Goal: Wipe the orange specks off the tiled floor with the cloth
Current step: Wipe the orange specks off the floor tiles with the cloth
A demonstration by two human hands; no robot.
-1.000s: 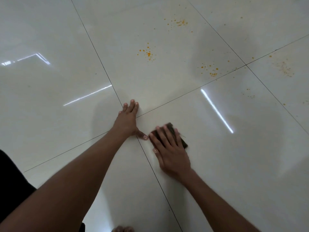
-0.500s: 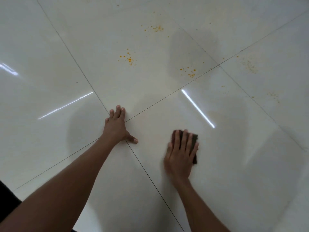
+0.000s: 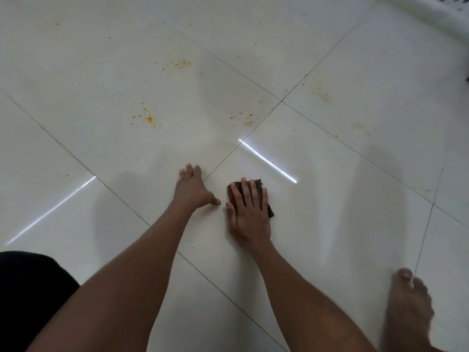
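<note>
While the right hand (image 3: 250, 212) presses a dark cloth (image 3: 256, 196) flat to the tiled floor (image 3: 330, 212) with straight, spread fingers, the left hand (image 3: 194, 189) rests open just beside the cloth, bracing. Orange specks (image 3: 148, 119) lie well beyond the cloth in several clusters, untouched. The tile around the cloth looks clean, so most wiping seems left.
</note>
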